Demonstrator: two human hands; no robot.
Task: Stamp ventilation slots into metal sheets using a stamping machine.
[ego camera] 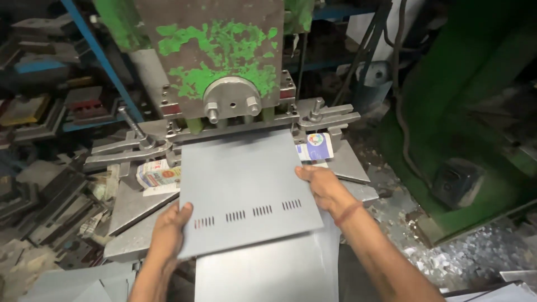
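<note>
Head view | left hand (168,235), right hand (321,187): fingers grasping metal sheet (243,190) | under press (224,61)

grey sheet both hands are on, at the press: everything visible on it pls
The grey metal sheet is a thin, flat, matte rectangular panel lying slightly skewed on the press bed, its far edge under the press head. Near its front edge runs a row of four groups of short punched slots. The left hand grips its front-left corner, thumb on top; the right hand holds its right edge. Its front overhangs another grey sheet lying below.
</note>
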